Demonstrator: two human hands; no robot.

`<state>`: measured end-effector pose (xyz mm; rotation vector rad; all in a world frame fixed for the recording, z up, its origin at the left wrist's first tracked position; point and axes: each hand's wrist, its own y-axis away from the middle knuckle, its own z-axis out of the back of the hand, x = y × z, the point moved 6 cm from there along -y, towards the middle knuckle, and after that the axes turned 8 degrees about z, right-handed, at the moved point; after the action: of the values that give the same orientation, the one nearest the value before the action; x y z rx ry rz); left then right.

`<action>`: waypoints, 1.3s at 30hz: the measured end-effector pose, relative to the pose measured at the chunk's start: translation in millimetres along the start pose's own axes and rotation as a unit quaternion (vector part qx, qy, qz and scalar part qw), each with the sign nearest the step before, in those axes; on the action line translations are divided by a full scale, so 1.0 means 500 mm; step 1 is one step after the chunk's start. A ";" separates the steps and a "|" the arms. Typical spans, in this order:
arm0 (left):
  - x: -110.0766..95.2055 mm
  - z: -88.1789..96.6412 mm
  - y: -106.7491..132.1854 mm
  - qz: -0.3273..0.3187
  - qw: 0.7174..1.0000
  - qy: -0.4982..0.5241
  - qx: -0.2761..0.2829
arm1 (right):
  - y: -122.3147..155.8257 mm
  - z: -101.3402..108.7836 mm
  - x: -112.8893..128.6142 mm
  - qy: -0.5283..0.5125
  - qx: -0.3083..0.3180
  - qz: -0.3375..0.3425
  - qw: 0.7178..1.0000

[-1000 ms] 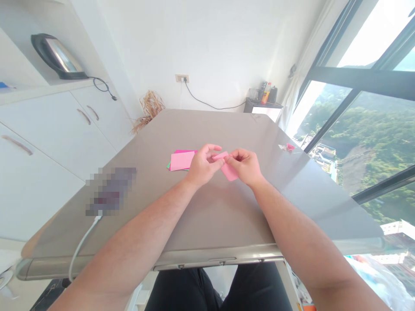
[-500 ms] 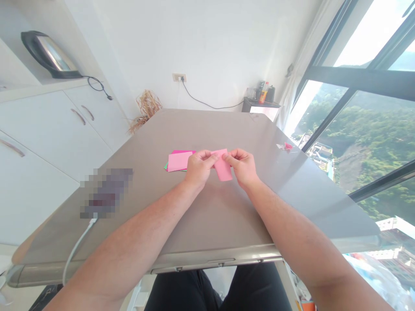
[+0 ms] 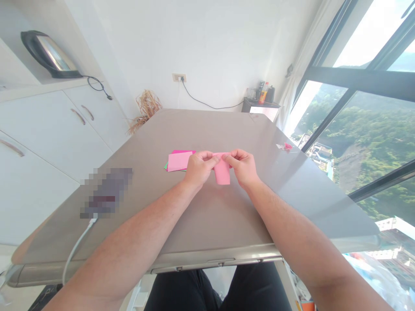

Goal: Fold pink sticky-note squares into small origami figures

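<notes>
A light pink piece of paper hangs between my two hands over the middle of the table. My left hand pinches its upper left part with thumb and fingers. On the other side, my right hand grips the upper right part, thumb in front. The thumbs lie close together near the top edge, while the lower part of the paper hangs loose. Just left of my left hand lies a small stack of coloured paper, light pink on top, with darker pink and green edges showing beneath.
On the grey table, a blurred-out dark object with a white cable lies at the left. Pink and clear scraps sit near the right edge. A kettle stands on the left shelf; windows line the right.
The pink paper has turned from a slant to nearly upright and sits slightly lower. Its top edge has dropped between my hands, which keep their grip in almost the same place.
</notes>
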<state>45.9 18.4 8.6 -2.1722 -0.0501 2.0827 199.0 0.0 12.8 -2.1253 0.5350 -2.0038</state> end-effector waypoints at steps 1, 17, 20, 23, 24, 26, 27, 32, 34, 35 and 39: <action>0.001 0.000 0.000 0.003 1.000 0.005 -0.001 | 0.000 0.000 0.000 0.001 -0.002 0.002 1.000; 0.000 0.006 -0.001 0.016 0.993 0.114 -0.027 | -0.003 0.003 -0.005 0.001 0.001 0.006 1.000; 0.001 0.009 -0.003 0.015 0.994 0.104 -0.032 | -0.003 0.003 -0.009 0.005 0.002 0.004 1.000; -0.001 0.012 -0.006 -0.011 0.998 0.059 -0.032 | -0.002 0.002 -0.011 0.003 0.002 0.005 1.000; -0.002 0.013 -0.007 -0.025 0.999 0.034 -0.033 | -0.002 0.001 -0.011 0.002 0.002 0.006 1.000; -0.007 0.016 -0.008 -0.057 0.997 -0.024 -0.041 | -0.004 0.000 -0.013 0.004 0.005 0.008 1.000; -0.010 0.018 -0.007 -0.072 0.995 -0.053 -0.047 | -0.005 0.000 -0.013 0.010 0.008 0.010 1.000; -0.031 0.022 -0.003 -0.123 0.975 -0.177 -0.057 | -0.012 -0.004 -0.017 0.054 0.052 0.029 0.997; -0.034 0.019 -0.002 -0.130 0.971 -0.196 -0.041 | -0.011 -0.006 -0.020 0.062 0.069 0.026 0.995; -0.035 0.017 -0.001 -0.132 0.970 -0.203 -0.033 | -0.011 -0.006 -0.020 0.066 0.074 0.024 0.995; -0.031 0.009 -0.002 -0.141 0.968 -0.206 -0.009 | -0.010 0.003 -0.019 0.095 0.054 0.036 0.993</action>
<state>40.8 17.9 23.8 -1.5885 -0.3950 2.3189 200.7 8.1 6.0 -1.8382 0.5103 -2.1559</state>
